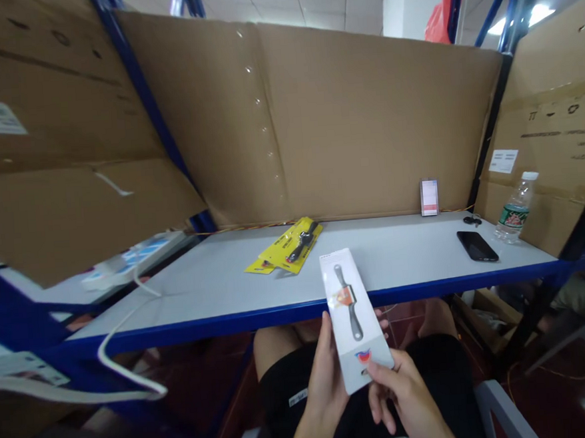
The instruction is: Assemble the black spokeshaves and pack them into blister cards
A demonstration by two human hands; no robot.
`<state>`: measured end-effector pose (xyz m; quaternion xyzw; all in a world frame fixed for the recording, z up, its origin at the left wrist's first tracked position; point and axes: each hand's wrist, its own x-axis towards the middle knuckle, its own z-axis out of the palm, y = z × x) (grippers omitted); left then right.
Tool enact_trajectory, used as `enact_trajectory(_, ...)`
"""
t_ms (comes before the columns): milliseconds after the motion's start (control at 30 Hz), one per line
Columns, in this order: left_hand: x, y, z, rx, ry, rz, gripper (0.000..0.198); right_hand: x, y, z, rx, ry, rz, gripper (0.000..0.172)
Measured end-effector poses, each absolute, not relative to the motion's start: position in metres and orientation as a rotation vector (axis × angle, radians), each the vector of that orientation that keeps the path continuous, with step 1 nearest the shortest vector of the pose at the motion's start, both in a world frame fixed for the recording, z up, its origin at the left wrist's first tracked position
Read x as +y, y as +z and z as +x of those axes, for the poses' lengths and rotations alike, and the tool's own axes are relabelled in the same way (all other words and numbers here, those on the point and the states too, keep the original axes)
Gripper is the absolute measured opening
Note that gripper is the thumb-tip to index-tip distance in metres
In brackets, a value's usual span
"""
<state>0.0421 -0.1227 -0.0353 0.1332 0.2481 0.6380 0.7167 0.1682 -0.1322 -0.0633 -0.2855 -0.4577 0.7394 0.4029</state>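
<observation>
A slim white box (348,315) printed with a picture of a spokeshave is tilted above my lap, its far end over the shelf's front edge. My left hand (327,370) is wrapped round the box from its left side, with fingertips showing past the right edge. On the near right corner, my right hand (397,388) has its thumb pressed beside a small hang hole; its other fingers curl below. Beyond the box, yellow blister cards (294,245) with a black-handled tool lie overlapping on the grey shelf (197,286).
At the right stand a plastic bottle (515,213) and a lying black phone (477,246), near a small black object (471,220). A lit phone (429,197) leans on the cardboard back wall (366,120). A white cable (127,370) hangs at left near a power strip (139,256).
</observation>
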Motion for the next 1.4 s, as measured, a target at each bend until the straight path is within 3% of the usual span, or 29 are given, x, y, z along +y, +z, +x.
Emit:
enact_trajectory(233,-0.13,-0.027,0.039,0.638,1.533,0.035,0.072,-0.133,-0.077,0.161,-1.318,1.957,-0.66,0.051)
enact_trajectory(600,-0.143,0.001,0.028,0.63,1.807,-0.077,0.067,-0.138,-0.076,0.173,-1.433,2.064,-0.622,0.049)
enact_trajectory(867,-0.152,-0.009,0.012,0.612,1.998,-0.012,0.075,-0.146,-0.08,0.162,-1.359,1.975,-0.59,0.054)
enact_trajectory(1033,-0.15,-0.013,0.005,0.596,1.914,0.012,0.077,-0.149,-0.072,0.164,-1.454,1.958,-0.527,0.057)
enact_trajectory(1400,-0.151,-0.01,0.002,0.496,1.948,-0.028,0.068,-0.146,-0.08,0.161,-1.551,1.709,-0.56,0.044)
